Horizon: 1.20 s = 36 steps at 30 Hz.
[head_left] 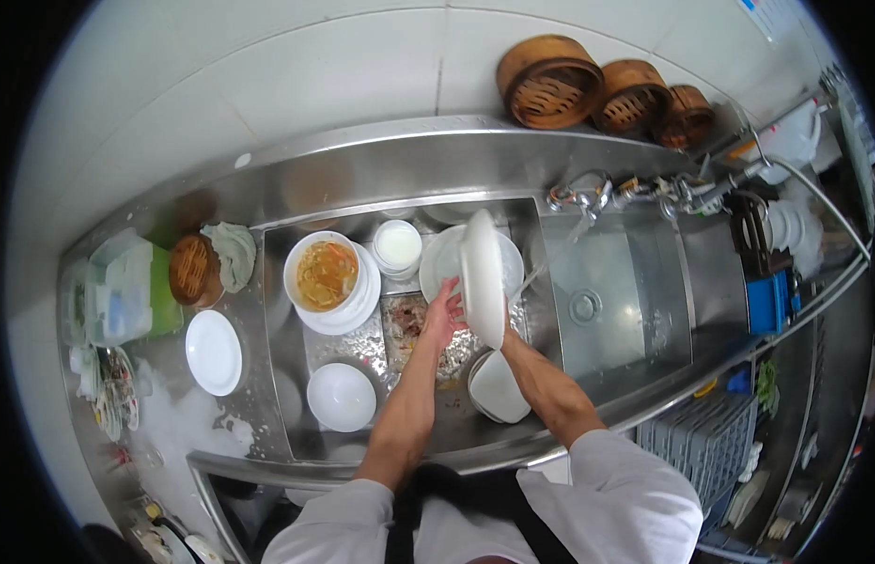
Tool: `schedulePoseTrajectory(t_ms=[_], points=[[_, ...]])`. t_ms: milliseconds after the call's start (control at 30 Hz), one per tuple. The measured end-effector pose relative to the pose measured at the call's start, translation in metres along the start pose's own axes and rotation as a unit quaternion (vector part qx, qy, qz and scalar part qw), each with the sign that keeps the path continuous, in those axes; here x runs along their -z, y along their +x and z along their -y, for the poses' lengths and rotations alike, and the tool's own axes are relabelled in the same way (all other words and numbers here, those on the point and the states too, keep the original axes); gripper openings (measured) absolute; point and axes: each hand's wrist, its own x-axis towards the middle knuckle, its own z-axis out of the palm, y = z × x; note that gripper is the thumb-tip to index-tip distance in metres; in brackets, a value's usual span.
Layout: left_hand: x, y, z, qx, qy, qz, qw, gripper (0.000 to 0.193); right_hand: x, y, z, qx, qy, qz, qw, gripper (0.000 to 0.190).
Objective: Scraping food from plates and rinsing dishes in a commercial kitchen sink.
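Observation:
A large white dish (pixel 483 278) is tilted up on its edge over the sink basin. My right hand (pixel 507 330) grips its lower right side, with most of the fingers hidden behind it. Close to the dish's left side, my left hand (pixel 446 311) has its fingers apart; whether they touch the dish is unclear. Below lie round white plates (pixel 434 264) and a stack of squarish white plates (pixel 499 388). Food scraps (pixel 409 317) cover a recessed section of the basin. To the left are a bowl of noodle soup (pixel 327 275), a white bowl (pixel 341 398) and stacked small bowls (pixel 397 245).
A faucet (pixel 578 199) runs a thin stream toward the dish. The right basin (pixel 607 282) holds water. Bamboo steamers (pixel 550 81) line the back ledge. On the left counter are an oval plate (pixel 213 352), a cloth (pixel 233 254), another steamer (pixel 196 270) and foam (pixel 177 416).

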Motion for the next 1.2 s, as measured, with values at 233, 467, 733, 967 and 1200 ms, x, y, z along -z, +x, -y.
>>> schedulePoseTrajectory(t_ms=[233, 467, 733, 967, 1200], points=[[0.071, 0.035, 0.004, -0.077, 0.044, 0.016, 0.996, 0.047, -0.047, -0.038, 0.065, 0.102, -0.220, -0.004, 0.970, 0.049], [-0.004, 0.035, 0.010, -0.041, -0.047, 0.090, 0.994, 0.048, 0.000, -0.053, 0.087, 0.192, -0.282, -0.144, 0.929, 0.048], [0.025, 0.015, -0.028, -0.105, -0.168, 0.149, 0.969, 0.063, 0.019, -0.080, 0.088, 0.268, -0.273, 0.049, 0.923, 0.032], [0.058, -0.007, -0.005, -0.088, 0.042, 0.070, 0.993, 0.060, -0.027, -0.077, 0.105, 0.250, -0.345, 0.115, 0.897, 0.044], [0.063, -0.044, 0.025, -0.066, -0.184, 0.004, 0.981, 0.054, 0.031, -0.050, 0.069, 0.230, -0.566, -0.025, 0.791, 0.044]])
